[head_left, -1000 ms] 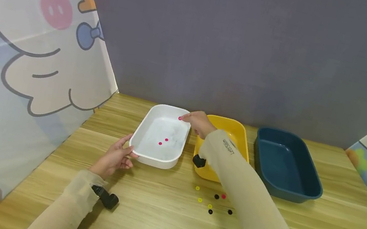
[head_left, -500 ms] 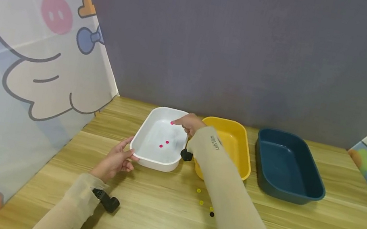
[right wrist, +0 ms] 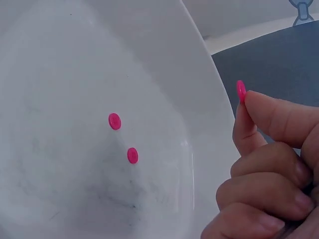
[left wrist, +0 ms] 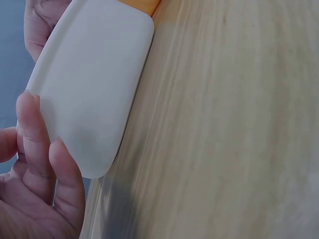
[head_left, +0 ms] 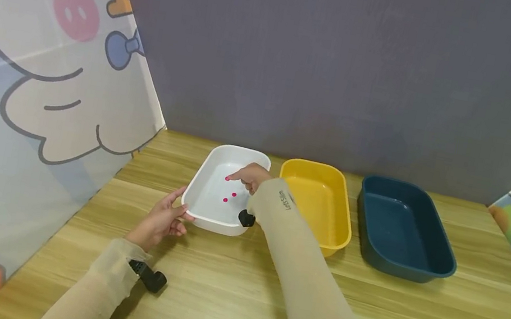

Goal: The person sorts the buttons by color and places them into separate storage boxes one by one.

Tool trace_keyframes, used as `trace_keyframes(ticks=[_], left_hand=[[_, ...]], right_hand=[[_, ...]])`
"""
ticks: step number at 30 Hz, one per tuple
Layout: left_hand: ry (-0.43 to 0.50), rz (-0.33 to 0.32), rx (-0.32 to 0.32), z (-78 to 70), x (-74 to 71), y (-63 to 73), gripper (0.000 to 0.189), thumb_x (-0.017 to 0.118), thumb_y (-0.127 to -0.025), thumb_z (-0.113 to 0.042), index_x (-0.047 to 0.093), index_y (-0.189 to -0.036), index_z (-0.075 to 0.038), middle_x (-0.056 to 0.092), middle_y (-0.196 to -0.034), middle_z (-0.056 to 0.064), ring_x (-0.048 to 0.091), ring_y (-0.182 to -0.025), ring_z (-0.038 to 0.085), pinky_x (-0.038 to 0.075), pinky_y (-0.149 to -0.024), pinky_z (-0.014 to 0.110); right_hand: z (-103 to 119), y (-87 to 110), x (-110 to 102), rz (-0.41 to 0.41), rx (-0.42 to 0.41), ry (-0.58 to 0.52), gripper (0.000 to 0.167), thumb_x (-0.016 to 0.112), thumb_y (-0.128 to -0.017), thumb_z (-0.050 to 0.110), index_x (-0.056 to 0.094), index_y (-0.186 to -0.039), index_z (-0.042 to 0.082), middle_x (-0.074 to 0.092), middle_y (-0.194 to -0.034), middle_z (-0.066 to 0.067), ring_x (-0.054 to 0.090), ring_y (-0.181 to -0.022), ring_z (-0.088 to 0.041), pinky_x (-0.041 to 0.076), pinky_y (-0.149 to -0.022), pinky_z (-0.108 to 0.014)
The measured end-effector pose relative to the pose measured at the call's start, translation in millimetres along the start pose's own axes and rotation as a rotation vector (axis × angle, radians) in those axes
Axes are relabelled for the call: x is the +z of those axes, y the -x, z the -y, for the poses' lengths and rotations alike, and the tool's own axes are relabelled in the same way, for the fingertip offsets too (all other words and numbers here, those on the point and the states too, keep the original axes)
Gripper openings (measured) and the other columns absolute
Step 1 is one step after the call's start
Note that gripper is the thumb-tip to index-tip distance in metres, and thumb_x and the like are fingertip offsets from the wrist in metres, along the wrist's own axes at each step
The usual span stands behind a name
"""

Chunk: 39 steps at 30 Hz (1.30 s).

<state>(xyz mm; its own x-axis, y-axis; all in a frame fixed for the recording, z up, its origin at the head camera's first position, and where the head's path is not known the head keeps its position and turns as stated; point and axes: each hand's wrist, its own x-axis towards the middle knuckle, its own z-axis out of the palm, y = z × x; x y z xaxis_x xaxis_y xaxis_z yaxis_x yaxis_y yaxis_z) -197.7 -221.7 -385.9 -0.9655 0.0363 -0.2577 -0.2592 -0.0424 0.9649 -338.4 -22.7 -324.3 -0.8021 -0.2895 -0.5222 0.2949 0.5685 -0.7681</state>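
Over the inside of the white tray (head_left: 217, 227) is my right hand (head_left: 254, 175), pinching a pink button (right wrist: 241, 91) between thumb and index finger. The other fingers curl in toward the palm in the right wrist view. Two more pink buttons, one nearer the middle (right wrist: 114, 121) and one beside it (right wrist: 132, 155), lie apart on the tray floor. My left hand (head_left: 162, 220) grips the tray's near left corner, thumb on the rim and fingers against the outer wall. The left wrist view shows those fingers (left wrist: 35, 134) at the rim.
A yellow tray (head_left: 323, 211) stands just right of the white one, partly covered by my right sleeve (head_left: 300, 281). Farther right is a dark blue tray (head_left: 397, 230). A grey wall (head_left: 333, 70) rises behind the wooden table (head_left: 210, 300), and a cartoon-printed sheet (head_left: 39, 104) on the left.
My right hand has moved left and toward me, from the white tray's right rim to above its inside. Its sleeve now hides the loose yellow, black and pink buttons on the table. The left hand stays put.
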Motion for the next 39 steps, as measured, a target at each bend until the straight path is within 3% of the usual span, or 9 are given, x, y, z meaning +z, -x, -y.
trace_keyframes(ticks=[4, 9, 15, 18, 20, 23, 28, 35, 39], left_hand=[[-0.011, 0.009, -0.004, 0.9, 1.6, 0.6, 0.059, 0.035, -0.104, -0.007, 0.006, -0.155, -0.014, 0.066, -0.066, -0.004, 0.055, -0.044, 0.005, 0.047, -0.048, 0.020], [-0.015, 0.019, 0.002, 0.6, 3.2, 0.4, 0.060, 0.035, -0.104, -0.008, 0.005, -0.155, -0.014, 0.066, -0.066, -0.004, 0.055, -0.044, 0.005, 0.047, -0.049, 0.021], [-0.026, 0.035, -0.001, -0.1, 6.6, -1.7, 0.060, 0.036, -0.104, -0.008, 0.005, -0.155, -0.014, 0.066, -0.068, -0.003, 0.055, -0.045, 0.005, 0.047, -0.050, 0.021], [-0.033, 0.026, -0.009, 0.6, 6.4, -1.8, 0.060, 0.036, -0.104, -0.008, 0.006, -0.155, -0.014, 0.066, -0.068, -0.004, 0.055, -0.045, 0.005, 0.047, -0.051, 0.021], [-0.038, 0.018, -0.012, 1.1, 5.8, -1.0, 0.060, 0.036, -0.104, -0.008, 0.006, -0.155, -0.014, 0.066, -0.067, -0.004, 0.055, -0.045, 0.005, 0.047, -0.051, 0.022], [-0.041, 0.019, -0.011, 1.5, 4.6, -0.2, 0.060, 0.036, -0.104, -0.008, 0.005, -0.155, -0.014, 0.066, -0.068, -0.004, 0.055, -0.045, 0.005, 0.047, -0.051, 0.022], [-0.043, 0.018, -0.010, 0.6, 4.3, -0.4, 0.060, 0.036, -0.104, -0.009, 0.004, -0.155, -0.015, 0.067, -0.069, -0.004, 0.055, -0.046, 0.005, 0.048, -0.052, 0.022], [-0.054, 0.014, -0.005, -1.4, 0.5, 1.2, 0.060, 0.034, -0.104, -0.009, 0.003, -0.155, -0.015, 0.067, -0.069, -0.006, 0.055, -0.046, 0.005, 0.048, -0.052, 0.021], [-0.044, 0.029, 0.003, -1.7, -1.3, 0.8, 0.061, 0.034, -0.104, -0.008, 0.002, -0.155, -0.016, 0.067, -0.069, -0.006, 0.055, -0.046, 0.005, 0.048, -0.053, 0.022]], right_hand=[[-3, 0.8, 1, -0.005, 0.007, 0.007, 0.051, 0.071, -0.087, 0.026, 0.031, -0.059, 0.012, 0.026, -0.055, 0.001, 0.024, -0.049, -0.012, 0.023, -0.048, -0.023], [-8, 3.6, 1, -0.066, -0.017, -0.003, 0.048, 0.070, -0.088, 0.026, 0.032, -0.063, 0.011, 0.025, -0.056, 0.000, 0.024, -0.051, -0.013, 0.023, -0.050, -0.023], [-14, 9.2, 1, -0.126, -0.050, -0.007, 0.031, 0.070, -0.088, 0.024, 0.051, -0.095, 0.001, 0.032, -0.068, -0.003, 0.024, -0.053, -0.012, 0.023, -0.050, -0.023], [-16, 11.9, 1, -0.136, -0.058, -0.002, 0.032, 0.070, -0.088, 0.025, 0.049, -0.078, 0.004, 0.032, -0.063, -0.002, 0.023, -0.051, -0.012, 0.024, -0.050, -0.023], [-17, 11.2, 0, -0.119, -0.048, -0.023, 0.043, 0.070, -0.088, 0.026, 0.038, -0.065, 0.009, 0.027, -0.057, 0.000, 0.022, -0.049, -0.012, 0.023, -0.049, -0.023], [-18, 9.6, -2, -0.080, -0.025, -0.041, 0.053, 0.070, -0.088, 0.026, 0.028, -0.058, 0.014, 0.023, -0.053, 0.002, 0.022, -0.048, -0.013, 0.024, -0.049, -0.023], [-16, 13.3, -6, -0.027, 0.010, -0.029, 0.054, 0.071, -0.087, 0.029, 0.029, -0.056, 0.013, 0.024, -0.053, 0.001, 0.023, -0.048, -0.014, 0.023, -0.049, -0.026], [-14, 29.6, -9, 0.014, -0.018, 0.027, 0.052, 0.071, -0.087, 0.026, 0.030, -0.059, 0.014, 0.023, -0.053, 0.001, 0.021, -0.049, -0.013, 0.022, -0.050, -0.025], [-22, 37.6, -13, 0.037, -0.019, 0.093, 0.034, 0.071, -0.088, 0.026, 0.049, -0.069, 0.008, 0.024, -0.052, 0.001, 0.022, -0.048, -0.013, 0.022, -0.051, -0.025]])
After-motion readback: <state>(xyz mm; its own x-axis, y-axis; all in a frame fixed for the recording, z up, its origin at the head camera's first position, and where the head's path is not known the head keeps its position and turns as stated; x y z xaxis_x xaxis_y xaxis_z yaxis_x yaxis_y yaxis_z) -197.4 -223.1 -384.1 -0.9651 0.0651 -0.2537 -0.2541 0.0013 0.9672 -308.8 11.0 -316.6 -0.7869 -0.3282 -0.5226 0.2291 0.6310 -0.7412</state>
